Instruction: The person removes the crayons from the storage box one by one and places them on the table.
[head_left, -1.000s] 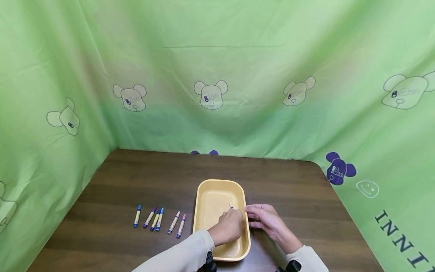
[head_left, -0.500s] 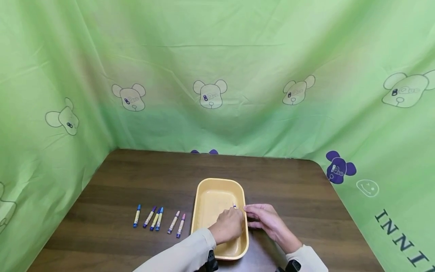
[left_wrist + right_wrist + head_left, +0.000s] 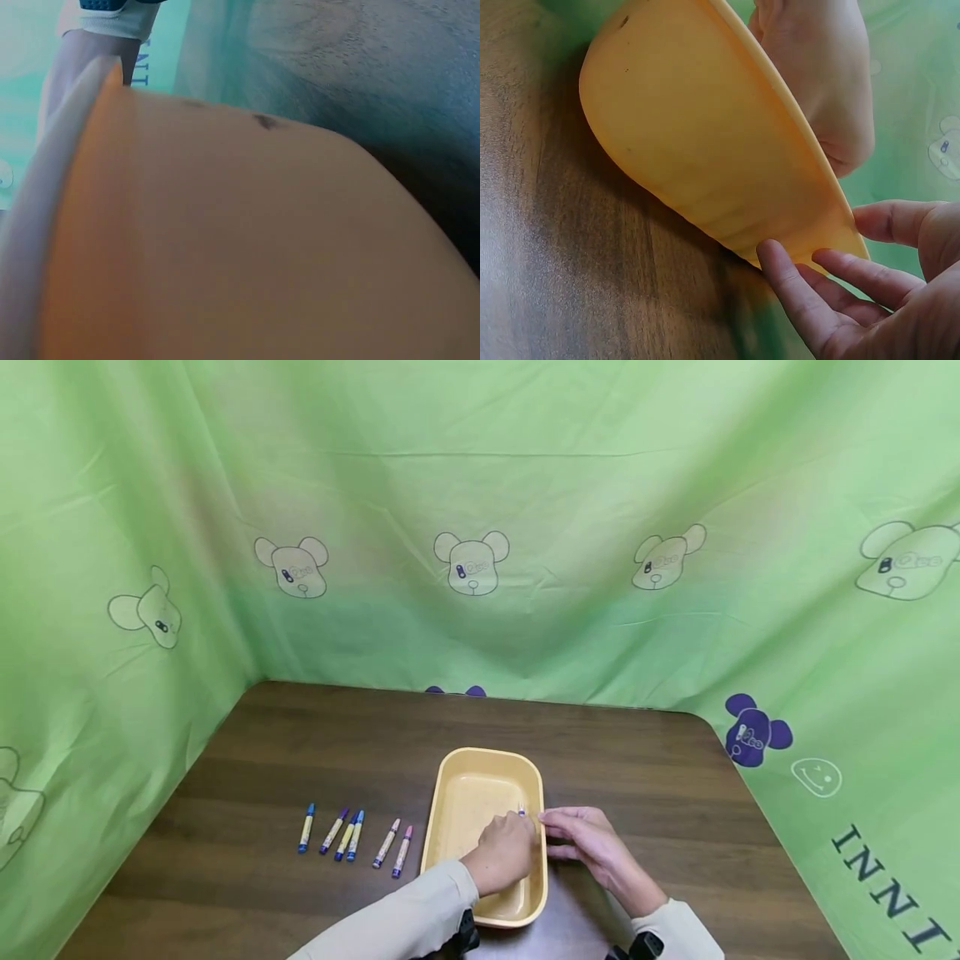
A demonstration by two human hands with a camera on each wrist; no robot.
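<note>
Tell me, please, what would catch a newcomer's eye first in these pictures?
Probably the yellow tray in the middle of the dark wooden table, with both hands at its right rim: the left hand holds a marker over the tray, and the right hand touches the rim's outside. Next, the row of six markers lying left of the tray, and the green bear-print cloth behind.

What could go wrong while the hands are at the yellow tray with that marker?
The left hand holds a marker over the yellow tray, close to its right rim, so if dropped it might bounce out or land on the table. The right hand only touches the tray's outer wall with straight fingers, so a bump could slide the light tray. The left sleeve lies near the six markers and could roll them.
</note>
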